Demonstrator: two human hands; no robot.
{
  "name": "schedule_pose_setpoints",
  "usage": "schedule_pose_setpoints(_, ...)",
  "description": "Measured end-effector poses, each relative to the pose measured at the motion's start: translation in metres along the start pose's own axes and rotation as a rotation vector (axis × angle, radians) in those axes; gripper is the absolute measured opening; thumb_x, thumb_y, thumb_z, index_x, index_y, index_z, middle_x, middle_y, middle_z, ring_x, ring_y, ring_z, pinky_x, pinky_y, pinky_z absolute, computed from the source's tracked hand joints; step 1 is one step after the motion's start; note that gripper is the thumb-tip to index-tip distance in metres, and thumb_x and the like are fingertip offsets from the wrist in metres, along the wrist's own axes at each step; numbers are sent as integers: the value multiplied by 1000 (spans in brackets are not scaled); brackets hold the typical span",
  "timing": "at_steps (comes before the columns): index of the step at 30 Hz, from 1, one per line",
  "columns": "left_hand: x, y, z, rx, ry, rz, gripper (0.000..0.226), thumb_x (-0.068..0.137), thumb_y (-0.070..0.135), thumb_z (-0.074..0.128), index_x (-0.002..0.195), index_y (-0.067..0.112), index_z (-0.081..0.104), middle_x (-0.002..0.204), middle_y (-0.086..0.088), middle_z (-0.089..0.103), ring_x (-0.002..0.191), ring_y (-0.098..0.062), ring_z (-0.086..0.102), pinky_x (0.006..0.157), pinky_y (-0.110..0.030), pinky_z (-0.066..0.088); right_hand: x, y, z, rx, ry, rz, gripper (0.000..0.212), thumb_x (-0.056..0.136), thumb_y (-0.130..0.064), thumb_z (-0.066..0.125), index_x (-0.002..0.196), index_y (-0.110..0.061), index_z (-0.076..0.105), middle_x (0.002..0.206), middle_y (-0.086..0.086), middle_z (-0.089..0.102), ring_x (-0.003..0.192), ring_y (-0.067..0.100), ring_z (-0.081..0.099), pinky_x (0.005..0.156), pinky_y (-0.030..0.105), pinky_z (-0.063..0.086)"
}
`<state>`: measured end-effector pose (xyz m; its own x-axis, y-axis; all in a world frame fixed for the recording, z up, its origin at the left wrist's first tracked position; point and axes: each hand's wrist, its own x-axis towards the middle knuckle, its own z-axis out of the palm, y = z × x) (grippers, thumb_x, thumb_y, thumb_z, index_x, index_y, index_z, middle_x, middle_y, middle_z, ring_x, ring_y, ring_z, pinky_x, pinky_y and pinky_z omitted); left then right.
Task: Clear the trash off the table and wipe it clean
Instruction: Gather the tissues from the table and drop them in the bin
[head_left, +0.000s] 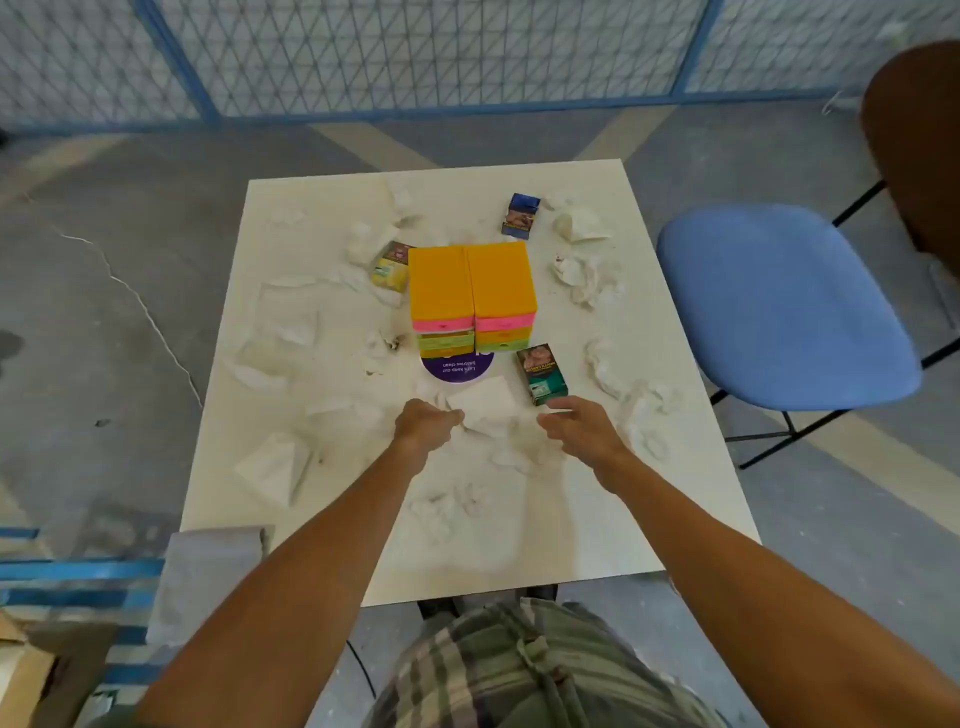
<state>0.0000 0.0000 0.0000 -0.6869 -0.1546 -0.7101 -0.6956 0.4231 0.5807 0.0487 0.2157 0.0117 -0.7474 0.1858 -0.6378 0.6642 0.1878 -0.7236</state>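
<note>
Clearing trash, barely begun. Crumpled tissues (283, 332) litter the bench (218, 514). Left hand (427, 425) is curled, pinching the folded napkin (485, 402) by its edge. Green packet (542, 374) stands just beyond the right hand (576, 423), whose fingers are loose and hold nothing. Next: grip packet, lift both off. Wiping not yet started.
</note>
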Motion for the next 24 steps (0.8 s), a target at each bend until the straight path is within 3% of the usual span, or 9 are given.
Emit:
schedule_pose_setpoints(3,9,2,9,-108,42,-38,31,82,24,75,96,0,62,95,-15,67,82,-26,68,72,-32,53,0,-1,-5,-70,-29,2,44,86,-26,72,126,-15,57,112,6,66,102,22,64,94,39,51)
schedule_pose_setpoints(7,16,4,21,-119,91,-72,37,82,22,73,106,-4,63,91,-14,67,75,-24,65,60,-27,47,4,-6,2,-145,-74,-5,43,87,-28,71,126,-16,56,118,6,64,108,24,62,101,44,49)
schedule_pose_setpoints(13,39,0,32,-158,162,-142,41,77,22,75,107,-3,66,107,-19,69,96,-33,69,81,-39,59,19,-19,21,-247,-151,-34,46,94,-28,64,136,-15,52,134,4,51,124,22,50,103,35,45)
schedule_pose_setpoints(19,42,4,38,-181,162,-129,26,79,19,72,89,-5,71,93,-22,72,93,-37,69,70,-36,55,34,-12,33,-291,-187,-9,43,93,-30,64,133,-16,54,136,1,52,122,17,51,97,27,40)
schedule_pose_setpoints(21,38,5,35,-229,138,-121,16,78,16,72,75,1,70,82,-21,70,81,-40,67,65,-31,47,35,-8,34,-220,-141,-13,38,93,-29,64,127,-16,55,129,1,56,116,18,55,97,30,46)
schedule_pose_setpoints(24,29,4,25,-291,78,-89,28,82,9,70,56,9,59,60,-8,57,60,-24,50,61,-29,41,33,-7,33,-60,-38,27,30,92,-29,64,118,-19,51,120,1,57,107,22,60,91,36,53)
